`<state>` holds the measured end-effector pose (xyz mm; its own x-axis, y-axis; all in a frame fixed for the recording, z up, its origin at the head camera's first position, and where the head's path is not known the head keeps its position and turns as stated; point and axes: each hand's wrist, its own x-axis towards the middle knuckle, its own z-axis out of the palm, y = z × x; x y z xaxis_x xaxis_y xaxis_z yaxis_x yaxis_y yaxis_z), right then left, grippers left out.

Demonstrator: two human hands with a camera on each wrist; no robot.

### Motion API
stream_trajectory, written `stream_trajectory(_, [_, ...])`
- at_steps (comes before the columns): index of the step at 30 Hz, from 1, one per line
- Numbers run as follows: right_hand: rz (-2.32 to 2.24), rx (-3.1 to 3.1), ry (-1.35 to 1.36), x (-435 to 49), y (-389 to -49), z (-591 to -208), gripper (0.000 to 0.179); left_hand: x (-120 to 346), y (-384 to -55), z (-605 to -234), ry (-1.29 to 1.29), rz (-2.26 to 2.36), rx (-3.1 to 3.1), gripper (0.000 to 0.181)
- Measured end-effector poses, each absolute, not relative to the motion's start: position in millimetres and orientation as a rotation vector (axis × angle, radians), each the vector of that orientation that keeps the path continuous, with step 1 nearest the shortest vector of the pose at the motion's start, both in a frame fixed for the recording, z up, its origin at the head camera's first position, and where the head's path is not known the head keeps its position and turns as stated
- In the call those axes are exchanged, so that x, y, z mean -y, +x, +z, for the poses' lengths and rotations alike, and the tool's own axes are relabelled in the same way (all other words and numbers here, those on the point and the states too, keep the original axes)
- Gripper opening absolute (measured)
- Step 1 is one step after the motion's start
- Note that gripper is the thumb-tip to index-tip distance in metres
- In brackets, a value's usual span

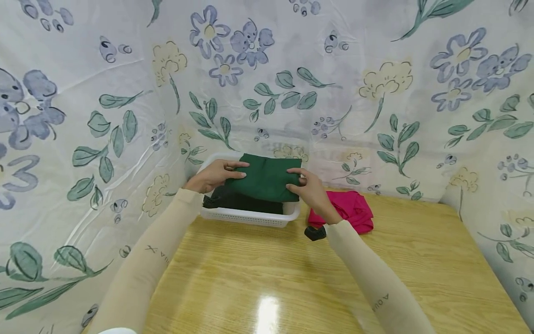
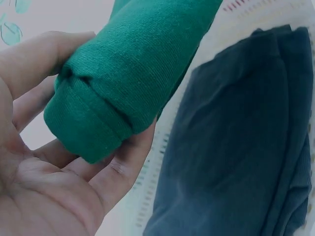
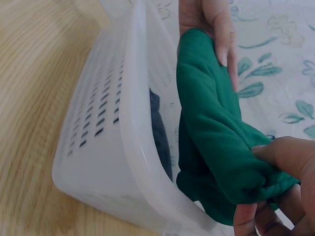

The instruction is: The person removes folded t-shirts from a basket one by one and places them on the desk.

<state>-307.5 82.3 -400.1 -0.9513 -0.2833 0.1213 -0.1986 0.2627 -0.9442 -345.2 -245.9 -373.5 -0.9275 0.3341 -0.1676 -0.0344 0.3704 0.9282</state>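
Observation:
A folded green garment is held up over the white basket, one hand at each end. My left hand grips its left end; in the left wrist view the thumb and fingers wrap the rolled green edge. At the other end my right hand pinches the cloth, thumb on top and fingers beneath. Below it, a folded dark garment lies inside the basket, partly hidden by the green one in the head view.
A crumpled pink-red cloth lies on the wooden table, right of the basket and partly behind my right wrist. Floral sheeting hangs behind the table and along its left and right sides.

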Motion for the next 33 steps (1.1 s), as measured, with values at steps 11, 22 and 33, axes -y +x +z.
stream_trajectory(11, [-1.849, -2.403, -0.479, -112, -305, -394, 0.048, 220, -341, -363, 0.259, 1.594, -2.336, 0.053])
stream_trajectory(22, [-1.833, -2.435, -0.454, -136, -301, -391, 0.048, 199, -341, -361, 0.306, 1.604, -2.319, 0.054])
stream_trajectory(33, [-1.820, -2.464, -0.457, -157, -297, -384, 0.048, 178, -334, -354, 0.331, 1.641, -2.300, 0.052])
